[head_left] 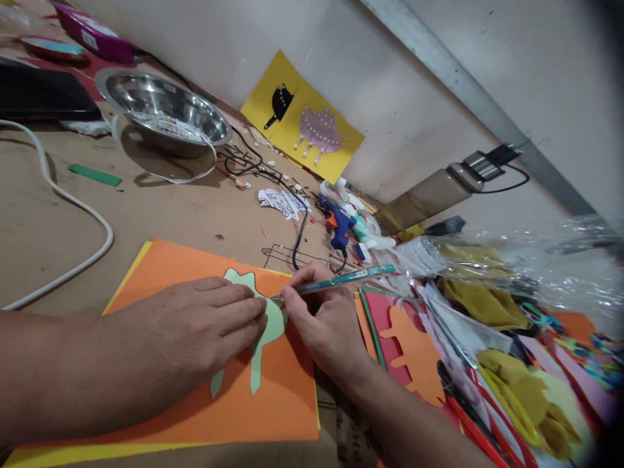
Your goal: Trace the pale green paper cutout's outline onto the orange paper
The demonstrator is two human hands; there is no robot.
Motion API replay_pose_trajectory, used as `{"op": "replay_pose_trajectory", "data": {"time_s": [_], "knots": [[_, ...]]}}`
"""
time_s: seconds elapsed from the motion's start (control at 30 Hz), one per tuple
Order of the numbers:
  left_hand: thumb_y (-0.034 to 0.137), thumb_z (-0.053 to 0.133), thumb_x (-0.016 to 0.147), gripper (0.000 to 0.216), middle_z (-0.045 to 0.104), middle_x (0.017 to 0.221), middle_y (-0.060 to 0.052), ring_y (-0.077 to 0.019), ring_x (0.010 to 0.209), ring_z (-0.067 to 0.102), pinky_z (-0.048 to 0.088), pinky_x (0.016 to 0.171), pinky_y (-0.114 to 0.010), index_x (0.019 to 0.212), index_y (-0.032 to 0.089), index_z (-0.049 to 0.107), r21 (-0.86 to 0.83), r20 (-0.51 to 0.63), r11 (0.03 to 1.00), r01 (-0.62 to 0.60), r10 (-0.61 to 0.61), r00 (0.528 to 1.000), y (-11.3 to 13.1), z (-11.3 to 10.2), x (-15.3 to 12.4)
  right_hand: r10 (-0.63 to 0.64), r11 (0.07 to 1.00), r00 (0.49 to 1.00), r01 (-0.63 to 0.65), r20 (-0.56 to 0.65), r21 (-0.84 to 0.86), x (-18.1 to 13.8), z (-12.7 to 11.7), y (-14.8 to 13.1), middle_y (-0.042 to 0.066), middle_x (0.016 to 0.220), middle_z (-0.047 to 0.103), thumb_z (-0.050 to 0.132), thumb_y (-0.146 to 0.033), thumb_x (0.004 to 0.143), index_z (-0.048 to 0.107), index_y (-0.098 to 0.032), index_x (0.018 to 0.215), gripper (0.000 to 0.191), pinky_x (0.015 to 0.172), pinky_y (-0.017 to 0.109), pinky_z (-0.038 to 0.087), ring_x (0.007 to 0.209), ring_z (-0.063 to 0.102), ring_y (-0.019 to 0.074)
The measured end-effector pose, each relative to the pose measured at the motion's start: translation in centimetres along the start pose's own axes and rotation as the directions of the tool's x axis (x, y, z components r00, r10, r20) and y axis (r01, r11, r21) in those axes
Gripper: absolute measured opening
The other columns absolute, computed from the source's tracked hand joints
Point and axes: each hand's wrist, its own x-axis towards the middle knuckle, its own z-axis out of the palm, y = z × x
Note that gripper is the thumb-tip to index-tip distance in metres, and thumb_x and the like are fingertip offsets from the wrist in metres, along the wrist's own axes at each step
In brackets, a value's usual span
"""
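My left hand [221, 325] lies flat on a pale green paper cutout [273, 322] and presses it against an orange sheet [175, 416]. The cutout has narrow leg-like strips pointing toward me; my fingers cover its middle. My right hand [324, 318] grips a teal pen [341, 279], its tip touching down at the cutout's upper right edge. A dark line runs along the cutout's top edge on the orange sheet. Beneath the orange sheet, a yellow sheet [53, 456] shows at the borders.
A steel bowl [160, 110] stands at the back left, near a white cable [63, 195]. A blue glue gun [341, 224] with a black cord lies beyond my right hand. On the right are an orange cutout [414, 351], red-handled scissors [492, 416] and a bottle [429, 195].
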Motion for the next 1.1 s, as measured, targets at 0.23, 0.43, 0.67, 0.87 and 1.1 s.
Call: {"op": "replay_pose_trajectory", "data": {"time_s": [0.23,0.43,0.67,0.87,1.1], "knots": [[0.002,0.051,0.093,0.033,0.081,0.102,0.000,-0.0200,0.086,0.073,0.061,0.085,-0.033,0.108,0.017,0.076,-0.007,-0.009,1.000,-0.002,0.002,1.000,0.05,-0.19,0.18,0.013,1.000,1.000,-0.014,0.008,0.021,-0.04,0.00,0.03,-0.008,0.056,0.054,0.061,-0.021,0.084,0.055,-0.025,0.072,0.014,0.043,0.021,0.037,0.045,0.054,0.0104],[0.001,0.057,0.090,0.032,0.082,0.104,-0.002,-0.0211,0.086,0.073,0.060,0.084,-0.034,0.110,0.016,0.077,0.009,-0.001,1.000,-0.024,0.024,1.000,0.09,-0.16,0.14,0.027,0.999,0.999,-0.028,0.022,0.019,0.03,0.05,0.04,-0.008,0.054,0.054,0.060,-0.022,0.084,0.055,-0.025,0.072,0.014,0.043,0.021,0.037,0.044,0.054,0.0104],[0.001,0.053,0.090,0.035,0.082,0.106,-0.001,-0.0212,0.089,0.073,0.060,0.087,-0.034,0.112,0.016,0.076,-0.007,-0.007,1.000,-0.006,0.006,1.000,0.11,-0.17,0.10,0.017,1.000,1.000,-0.017,0.017,0.006,0.12,-0.03,-0.11,-0.008,0.053,0.053,0.060,-0.021,0.084,0.054,-0.025,0.071,0.014,0.042,0.020,0.037,0.043,0.053,0.0102],[0.000,0.060,0.087,0.031,0.082,0.103,-0.001,-0.0206,0.085,0.073,0.060,0.085,-0.033,0.108,0.016,0.077,0.008,-0.020,1.000,-0.023,0.023,1.000,0.08,-0.17,-0.02,0.013,1.000,1.000,-0.013,0.011,0.012,-0.02,-0.05,-0.14,-0.008,0.054,0.053,0.060,-0.021,0.083,0.054,-0.024,0.071,0.014,0.042,0.019,0.037,0.043,0.053,0.0097],[0.004,0.060,0.088,0.030,0.081,0.105,-0.004,-0.0223,0.090,0.073,0.060,0.086,-0.035,0.111,0.016,0.076,-0.007,-0.008,1.000,-0.018,0.018,1.000,-0.06,0.08,-0.02,0.025,0.999,0.999,-0.026,0.032,0.023,0.03,0.00,-0.18,-0.006,0.056,0.056,0.061,-0.022,0.084,0.055,-0.024,0.073,0.013,0.043,0.020,0.039,0.046,0.054,0.0107]]}}
